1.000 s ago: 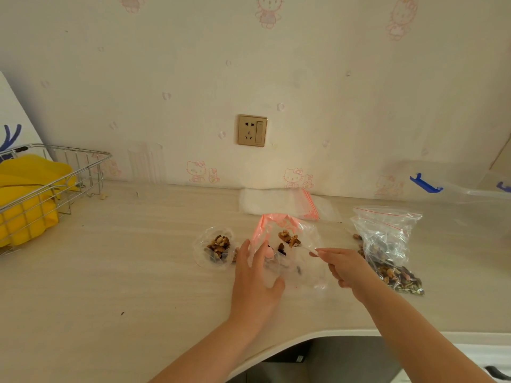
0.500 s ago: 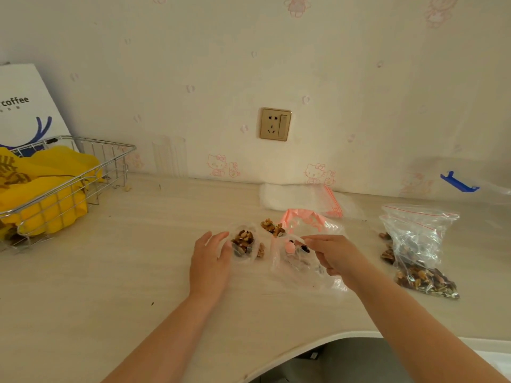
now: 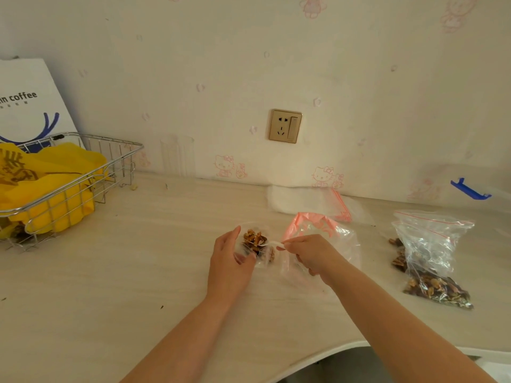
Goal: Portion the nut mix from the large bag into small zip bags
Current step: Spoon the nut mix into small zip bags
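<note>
A small clear zip bag with brown nuts in it lies mid-table. My left hand cups its left side, thumb and fingers curled round it. My right hand pinches a thin white edge at the bag's right side, which looks like its mouth. Under my right hand lies another clear bag with a pink top. The large bag of nut mix, with a red zip strip, slumps at the right, apart from both hands. A few nuts lie next to it; whether they are loose on the table I cannot tell.
A stack of empty zip bags lies against the wall. A wire basket with yellow bags stands at the left before a white coffee bag. A clear box with a blue clip sits far right. The table's front edge curves inward.
My left hand has moved from the pink-topped bag to the small bag of nuts and closed round it. My right hand has shifted left to pinch that bag's edge. The camera has turned left.
</note>
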